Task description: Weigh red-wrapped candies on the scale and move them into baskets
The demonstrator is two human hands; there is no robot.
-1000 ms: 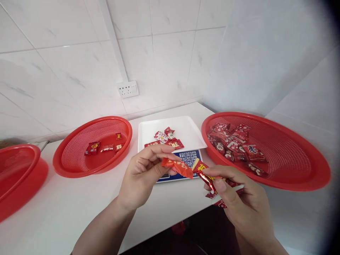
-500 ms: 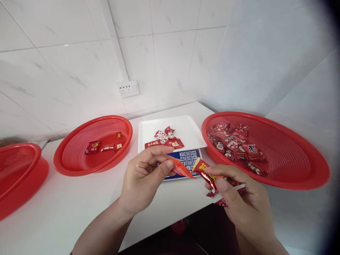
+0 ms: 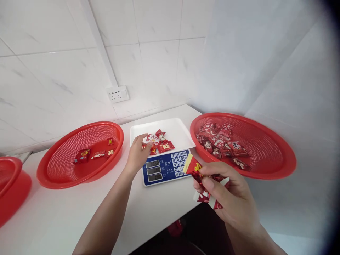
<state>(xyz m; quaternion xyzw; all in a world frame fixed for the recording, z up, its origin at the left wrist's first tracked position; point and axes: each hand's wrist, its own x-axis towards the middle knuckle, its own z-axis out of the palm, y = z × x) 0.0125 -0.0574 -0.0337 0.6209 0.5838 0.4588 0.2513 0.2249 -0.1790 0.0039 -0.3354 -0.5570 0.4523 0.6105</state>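
Observation:
My left hand (image 3: 137,154) is over the white tray (image 3: 176,131) of a digital scale (image 3: 170,165), thumb and fingers apart beside several small wrapped candies (image 3: 164,146). Its fingertips are close to a red packet (image 3: 153,150) at the tray's front left; whether they touch it I cannot tell. My right hand (image 3: 233,200) is closed around a bunch of wrapped candies (image 3: 194,167), mostly red with some white, in front of the scale's keypad. One with yellow print sticks out past the thumb. The palm side of the bunch is hidden.
At the right, a red mesh basket (image 3: 273,156) holds many red candy packets. Another red basket (image 3: 63,148) on the left has a few packets, and part of a third basket (image 3: 16,191) shows at the far left. A wall socket (image 3: 118,94) is behind.
My left hand has moved from in front of the scale to its tray with an orange-red packet and now has its fingers apart. My right hand still grips its candies. The view has shifted.

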